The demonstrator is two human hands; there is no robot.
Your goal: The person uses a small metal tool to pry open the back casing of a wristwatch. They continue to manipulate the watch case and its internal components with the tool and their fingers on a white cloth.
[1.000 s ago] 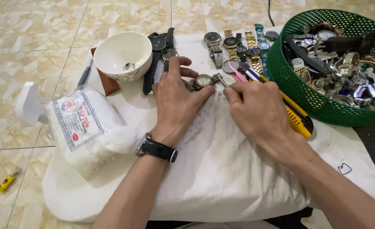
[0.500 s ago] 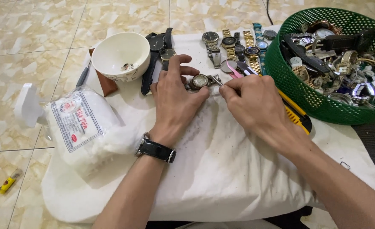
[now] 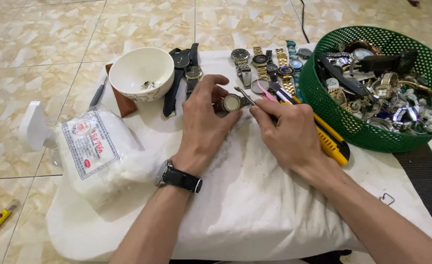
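The fingers (image 3: 224, 98) of the left hand (image 3: 204, 122) are closed on a small round watch head (image 3: 231, 102), pinning it against the white cloth (image 3: 255, 195); the fingers (image 3: 262, 111) of the right hand (image 3: 287, 129) are pinched around a thin metal tool (image 3: 244, 94), whose tip sits just beside the watch head, on its far right edge; whether tip and case touch I cannot tell. The step in hand looks like prying or picking at the watch head, likely at its back or a strap pin; the next move would call for a steady left grip so the piece does not skid, and a small, controlled push from the tool, since a slip could scratch the case or jab the holding fingers.

The left forearm comes in from the bottom, wrist straight, a black wristwatch (image 3: 179, 178) on it, palm down, thumb spread above the watch head; the right forearm enters from the lower right, hand curled, knuckles up, resting on the cloth. Left of the watch head stands a white bowl (image 3: 128, 73); beyond it lies a row of watches (image 3: 265, 63); right of it a yellow knife (image 3: 331, 139) and a green basket (image 3: 323, 110) of watches.
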